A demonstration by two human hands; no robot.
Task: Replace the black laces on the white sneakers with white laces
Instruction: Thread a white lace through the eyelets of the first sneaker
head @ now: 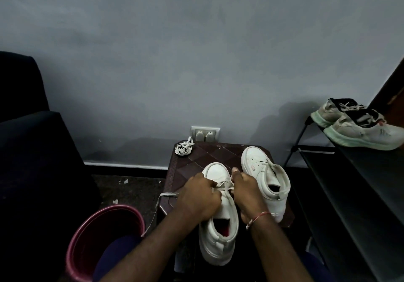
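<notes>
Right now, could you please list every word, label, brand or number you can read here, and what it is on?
None can be read.
The pink mark on the right sneaker: too blurred to read.
The left sneaker, wall socket and shoes on the rack: no legible text.

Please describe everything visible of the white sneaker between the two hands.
The near sneaker is white, high-topped, leather-like, with a thick sole and red lining. It stands upright on the dark table, toe pointing away from the person. A white lace crosses its front; the left hand and right hand each pinch that lace over it.
</notes>
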